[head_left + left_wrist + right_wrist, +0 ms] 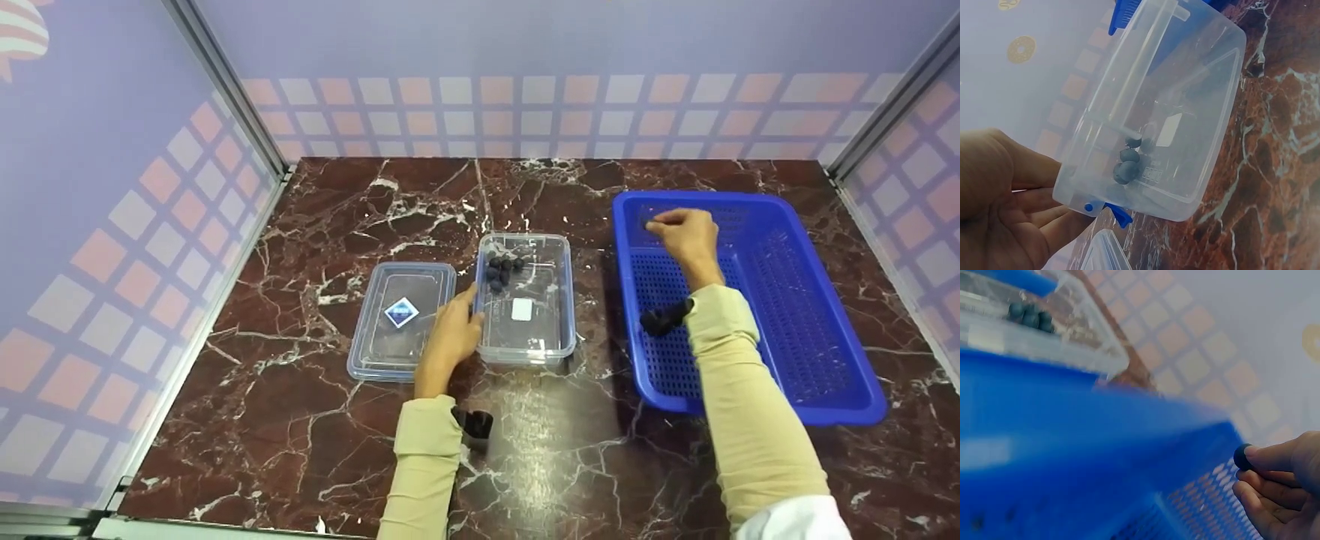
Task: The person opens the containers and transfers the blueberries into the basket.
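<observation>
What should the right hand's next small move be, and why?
Probably carry the dark ball across to the clear box and lower it in: the right hand pinches it over the blue basket, similar dark balls lie in the open box, and the left hand touches the box's side.

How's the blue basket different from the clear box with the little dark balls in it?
The basket is blue, but the box is see-through. The basket is bigger than the box. The basket has lots of little holes, while the box has smooth walls. Both are open on top.
</observation>
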Available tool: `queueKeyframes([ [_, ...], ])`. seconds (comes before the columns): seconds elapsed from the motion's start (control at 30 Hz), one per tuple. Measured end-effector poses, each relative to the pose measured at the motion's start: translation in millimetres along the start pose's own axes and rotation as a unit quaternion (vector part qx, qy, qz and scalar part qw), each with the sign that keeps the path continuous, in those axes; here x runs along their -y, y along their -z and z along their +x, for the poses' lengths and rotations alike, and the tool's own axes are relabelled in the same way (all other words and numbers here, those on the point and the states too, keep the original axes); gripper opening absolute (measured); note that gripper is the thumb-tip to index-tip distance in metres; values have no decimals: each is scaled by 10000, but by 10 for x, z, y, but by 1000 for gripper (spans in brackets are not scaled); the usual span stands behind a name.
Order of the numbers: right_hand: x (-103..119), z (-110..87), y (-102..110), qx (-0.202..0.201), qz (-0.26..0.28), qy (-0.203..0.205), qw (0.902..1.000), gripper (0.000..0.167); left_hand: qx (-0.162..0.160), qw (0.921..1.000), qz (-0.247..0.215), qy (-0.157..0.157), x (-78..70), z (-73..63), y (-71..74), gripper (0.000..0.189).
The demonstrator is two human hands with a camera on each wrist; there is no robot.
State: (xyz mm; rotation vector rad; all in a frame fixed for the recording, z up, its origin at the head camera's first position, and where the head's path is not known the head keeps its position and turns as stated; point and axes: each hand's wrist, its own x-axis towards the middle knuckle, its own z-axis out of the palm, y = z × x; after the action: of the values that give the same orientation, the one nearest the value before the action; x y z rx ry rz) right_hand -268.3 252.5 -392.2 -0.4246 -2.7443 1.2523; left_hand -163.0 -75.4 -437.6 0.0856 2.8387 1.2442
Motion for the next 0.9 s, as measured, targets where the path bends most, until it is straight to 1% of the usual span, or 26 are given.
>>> queueKeyframes([
  [0.1, -154, 17, -24, 235, -179, -144, 9995, 36, -10, 10000, 32, 10, -5, 1, 6, 53],
  [0.27, -405, 22, -72, 851, -429, -349, 9948, 34, -43, 9999, 121, 2, -26, 6, 8, 52],
  [0.37, -524, 26, -89, 1143, -296, -576, 9913, 34, -46, 9998, 170, 77, -42, 6, 10, 52],
  [0.47, -583, 35, -108, 1169, -99, -684, 9907, 35, -52, 9998, 157, 147, -43, 6, 15, 52],
  [0.57, -590, 41, -119, 1113, -144, -554, 9921, 35, -44, 9997, 146, 176, -40, 4, 18, 52],
  [0.67, -585, 31, -122, 1061, -505, -329, 9925, 35, -13, 9997, 134, 179, -41, 2, 9, 53],
  [0.77, -580, 16, -126, 1096, -779, -133, 9908, 34, 13, 9997, 102, 215, -46, -1, -2, 53],
  [0.9, -551, 13, -124, 1138, -1032, 55, 9881, 34, 3, 9998, 125, 182, -66, 2, 5, 53],
])
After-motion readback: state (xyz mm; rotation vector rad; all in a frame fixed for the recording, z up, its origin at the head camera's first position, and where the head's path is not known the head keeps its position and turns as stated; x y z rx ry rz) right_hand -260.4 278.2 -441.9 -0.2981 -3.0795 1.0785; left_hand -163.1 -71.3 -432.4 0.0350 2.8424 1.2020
